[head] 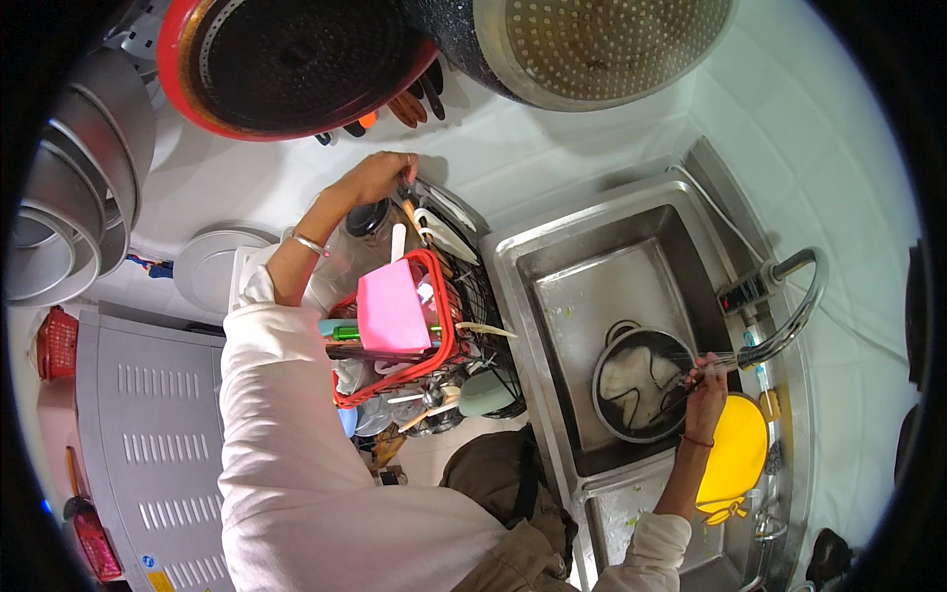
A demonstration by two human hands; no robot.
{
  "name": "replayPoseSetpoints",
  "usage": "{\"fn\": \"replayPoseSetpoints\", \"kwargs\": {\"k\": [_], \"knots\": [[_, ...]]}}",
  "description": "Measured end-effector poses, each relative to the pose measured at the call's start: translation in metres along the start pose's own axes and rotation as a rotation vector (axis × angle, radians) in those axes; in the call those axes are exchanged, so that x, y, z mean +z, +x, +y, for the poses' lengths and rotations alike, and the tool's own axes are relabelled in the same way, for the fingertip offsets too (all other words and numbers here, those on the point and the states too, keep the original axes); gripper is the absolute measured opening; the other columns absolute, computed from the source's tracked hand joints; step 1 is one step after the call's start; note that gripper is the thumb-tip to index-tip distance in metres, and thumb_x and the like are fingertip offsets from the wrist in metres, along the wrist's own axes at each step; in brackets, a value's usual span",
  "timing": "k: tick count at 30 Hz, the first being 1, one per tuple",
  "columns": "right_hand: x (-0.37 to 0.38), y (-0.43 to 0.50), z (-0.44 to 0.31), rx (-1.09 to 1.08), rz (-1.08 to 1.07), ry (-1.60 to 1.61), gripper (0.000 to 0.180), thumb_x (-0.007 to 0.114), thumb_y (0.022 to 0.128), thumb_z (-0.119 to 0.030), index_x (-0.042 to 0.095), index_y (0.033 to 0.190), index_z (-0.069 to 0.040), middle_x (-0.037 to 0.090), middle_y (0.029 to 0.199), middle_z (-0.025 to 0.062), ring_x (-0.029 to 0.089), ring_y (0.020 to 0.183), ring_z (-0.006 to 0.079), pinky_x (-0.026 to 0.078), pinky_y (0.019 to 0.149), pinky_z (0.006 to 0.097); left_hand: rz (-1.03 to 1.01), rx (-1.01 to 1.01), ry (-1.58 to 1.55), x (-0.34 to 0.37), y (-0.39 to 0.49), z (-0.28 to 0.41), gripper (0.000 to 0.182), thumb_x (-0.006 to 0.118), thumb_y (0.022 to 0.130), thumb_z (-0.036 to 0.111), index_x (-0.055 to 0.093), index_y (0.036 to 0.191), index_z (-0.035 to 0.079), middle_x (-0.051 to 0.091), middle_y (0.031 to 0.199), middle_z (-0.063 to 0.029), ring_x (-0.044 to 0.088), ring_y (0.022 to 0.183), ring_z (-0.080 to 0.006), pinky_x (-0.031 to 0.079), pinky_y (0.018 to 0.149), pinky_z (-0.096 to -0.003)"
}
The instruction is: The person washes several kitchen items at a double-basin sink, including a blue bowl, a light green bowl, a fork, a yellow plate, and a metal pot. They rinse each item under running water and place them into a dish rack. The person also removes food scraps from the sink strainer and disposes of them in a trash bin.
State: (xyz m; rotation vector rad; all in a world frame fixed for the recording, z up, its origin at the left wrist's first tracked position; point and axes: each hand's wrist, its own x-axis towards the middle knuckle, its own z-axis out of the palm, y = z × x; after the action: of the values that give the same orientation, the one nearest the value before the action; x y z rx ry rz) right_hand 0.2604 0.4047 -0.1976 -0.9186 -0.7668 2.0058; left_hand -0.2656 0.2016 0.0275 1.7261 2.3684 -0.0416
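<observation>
My left hand (pixel 385 176) reaches to the far end of a wire dish rack (pixel 481 311), fingers bent down over a dark-handled utensil (pixel 405 194). Whether the fingers grip it is hidden. In the steel sink basin (pixel 577 296) sits a round dark pan (pixel 603 411) with whitish, foamy liquid (pixel 629 374) inside. Over the pan's right rim, my right hand (pixel 706 399) holds a thin dark utensil (pixel 675 405) that dips toward the liquid. Water from the curved faucet (pixel 810 296) streams down by the right fingers into the pan.
A red basket (pixel 442 296) with a pink cloth (pixel 392 307) stands in the rack. Beside the sink lies a yellow round mat (pixel 732 448). A red pan (pixel 296 66) and a dark pot (pixel 592 44) hang overhead. Steel pots (pixel 81 177) are at far left, above a grey vented cabinet (pixel 155 444).
</observation>
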Motion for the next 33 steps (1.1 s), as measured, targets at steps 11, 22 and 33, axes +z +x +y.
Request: {"fn": "replayPoseSetpoints", "kwargs": {"k": [11,22,33], "knots": [[0.001,-0.002,-0.001,0.006,0.007,0.004,0.022,0.045,0.086,-0.008,0.048,0.107,-0.003,0.058,0.090,0.0068,0.052,0.069,0.0106,0.042,0.062,0.0223,-0.407,-0.227,0.075,0.026,0.005,0.003,0.047,0.057,0.071,0.021,0.039,0.112,0.008,0.045,0.113,-0.0166,0.042,0.108,-0.0333,0.035,0.089,-0.0422],[0.012,0.001,-0.009,0.045,0.014,0.087,0.027,0.044,0.086,-0.007,0.045,0.112,-0.001,0.054,0.092,0.0056,0.051,0.076,0.0131,0.042,0.066,0.0240,-0.220,-0.384,0.174,0.019,0.010,0.020,0.042,0.040,0.081,0.035,0.034,0.117,0.014,0.039,0.117,-0.0148,0.037,0.114,-0.0315,0.030,0.091,-0.0484],[0.000,0.020,-0.002,-0.015,-0.121,-0.158,0.026,0.051,0.086,-0.026,0.052,0.101,-0.006,0.058,0.085,0.0040,0.054,0.073,0.0118,0.043,0.066,0.0222,0.290,0.234,0.117,-0.035,-0.206,0.195,0.026,0.036,0.088,0.014,0.044,0.113,0.012,0.052,0.107,-0.0076,0.048,0.102,-0.0209,0.015,0.099,-0.0439]]}}
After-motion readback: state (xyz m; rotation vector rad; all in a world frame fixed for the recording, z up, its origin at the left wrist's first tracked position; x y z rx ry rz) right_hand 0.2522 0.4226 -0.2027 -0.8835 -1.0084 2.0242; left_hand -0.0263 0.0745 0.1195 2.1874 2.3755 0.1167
